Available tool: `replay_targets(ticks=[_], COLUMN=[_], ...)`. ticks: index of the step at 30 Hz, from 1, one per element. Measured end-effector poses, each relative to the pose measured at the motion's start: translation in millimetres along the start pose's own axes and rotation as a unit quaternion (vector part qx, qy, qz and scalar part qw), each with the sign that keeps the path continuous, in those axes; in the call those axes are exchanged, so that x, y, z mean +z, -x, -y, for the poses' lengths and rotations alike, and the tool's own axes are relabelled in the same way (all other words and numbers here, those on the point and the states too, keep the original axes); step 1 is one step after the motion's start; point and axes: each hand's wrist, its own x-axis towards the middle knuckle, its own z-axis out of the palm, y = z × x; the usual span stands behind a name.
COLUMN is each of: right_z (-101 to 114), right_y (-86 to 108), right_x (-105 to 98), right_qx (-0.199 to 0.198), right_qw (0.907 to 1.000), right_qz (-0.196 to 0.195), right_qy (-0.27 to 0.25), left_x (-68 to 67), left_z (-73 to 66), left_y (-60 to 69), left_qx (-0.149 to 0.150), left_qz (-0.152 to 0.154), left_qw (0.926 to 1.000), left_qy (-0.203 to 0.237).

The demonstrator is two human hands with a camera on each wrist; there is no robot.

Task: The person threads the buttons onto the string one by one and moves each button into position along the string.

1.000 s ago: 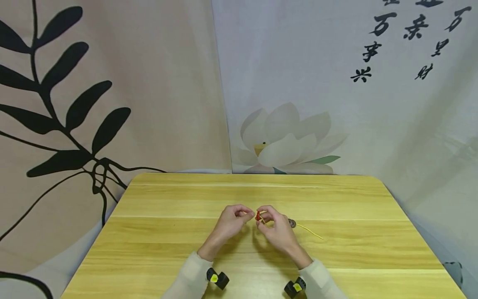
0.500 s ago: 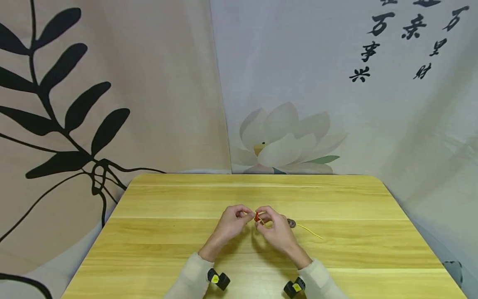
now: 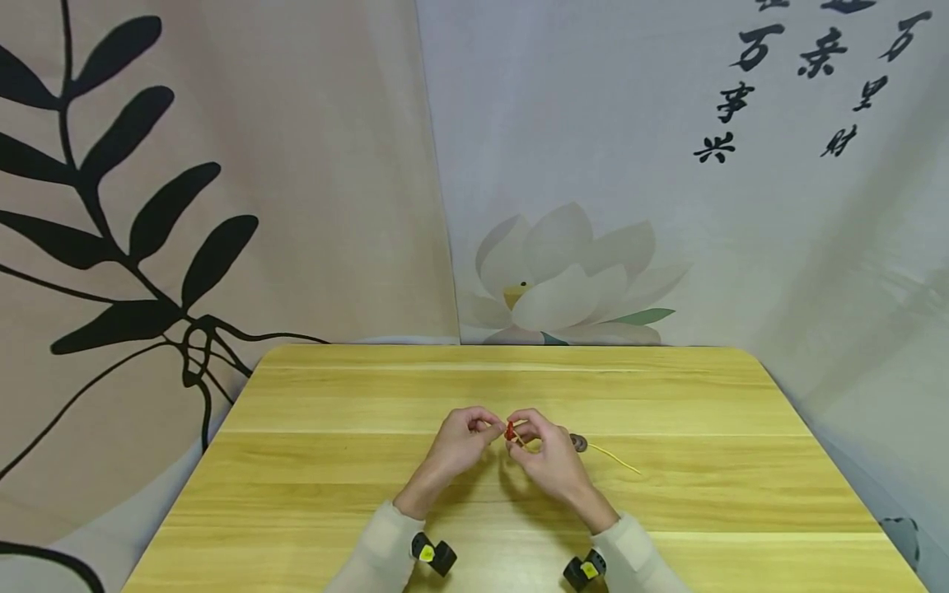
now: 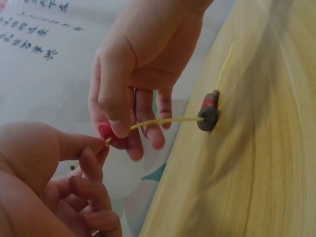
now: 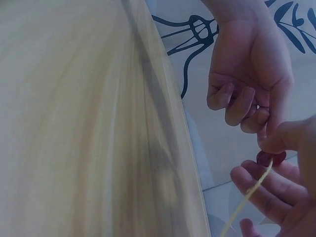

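A red button is threaded on a yellow cord, held above the table between both hands. With thumb and fingers, my right hand pinches the button. My left hand pinches the short cord end that comes out of the button, its other fingers curled. From the red button the cord runs to a dark grey button at the table. Behind that sit another red button and a further dark one on the same cord. Fingertips partly hide the held button.
The wooden table stretches out around both hands. A loose cord tail lies to the right of the right hand. Printed cloth hangs behind the far edge. Each wrist carries a small black camera.
Over the last second the right hand and red button shift slightly left, up to the left fingertips. Since half a second ago hardly anything moves.
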Motion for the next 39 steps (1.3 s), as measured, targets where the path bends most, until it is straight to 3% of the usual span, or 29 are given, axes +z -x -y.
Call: replay_targets(ticks=[29, 39], right_z=[-8.1, -14.8], right_y=[-0.8, 0.1], right_x=[-12.3, -19.2], right_qx=[0.041, 0.029], right_qw=[0.9989, 0.9991], right_qz=[0.019, 0.018], right_qy=[0.016, 0.026], left_x=[-8.7, -9.9], left_z=[-0.4, 1.5], left_y=[5.1, 5.1], left_qx=[-0.01, -0.009], left_qz=[0.003, 0.003], left_qw=[0.9999, 0.9999], left_qy=[0.004, 0.004])
